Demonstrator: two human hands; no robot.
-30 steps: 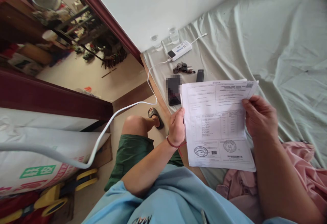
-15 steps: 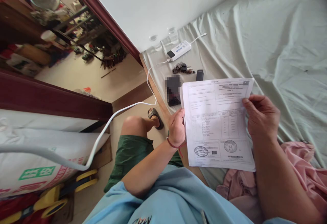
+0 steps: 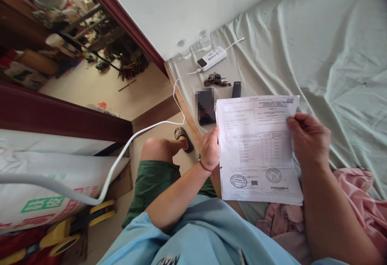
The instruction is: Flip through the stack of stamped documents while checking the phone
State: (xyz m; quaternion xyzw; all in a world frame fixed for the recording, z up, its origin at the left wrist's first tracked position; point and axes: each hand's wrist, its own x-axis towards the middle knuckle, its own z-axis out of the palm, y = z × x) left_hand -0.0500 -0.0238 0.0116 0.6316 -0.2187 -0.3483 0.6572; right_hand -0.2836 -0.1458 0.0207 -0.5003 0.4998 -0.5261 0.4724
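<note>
A stack of printed paper sheets (image 3: pixel 256 152) is held up in front of my body; the top page bears text, a table and two round stamps. My left hand (image 3: pixel 211 148) grips its left edge, with the fingers partly hidden behind the paper. On the upper right edge, my right hand (image 3: pixel 311 138) pinches the sheets, thumb in front. Beyond the paper's top edge lie a small black case (image 3: pixel 236 90), a bunch of keys (image 3: pixel 216 80) and a dark, partly blurred flat object (image 3: pixel 207 107).
A pale green sheet (image 3: pixel 302 55) covers the surface. A white device (image 3: pixel 212 58) with a cable (image 3: pixel 145 126) lies near two clear cups (image 3: pixel 204 40). Pink cloth (image 3: pixel 355 188) sits at the right. White sacks (image 3: pixel 75 172) and a yellow-wheeled item (image 3: pixel 63 245) stand at the left.
The papers have tipped slightly and their lower edge sits a little lower. Both hands keep their hold, with hardly any shift.
</note>
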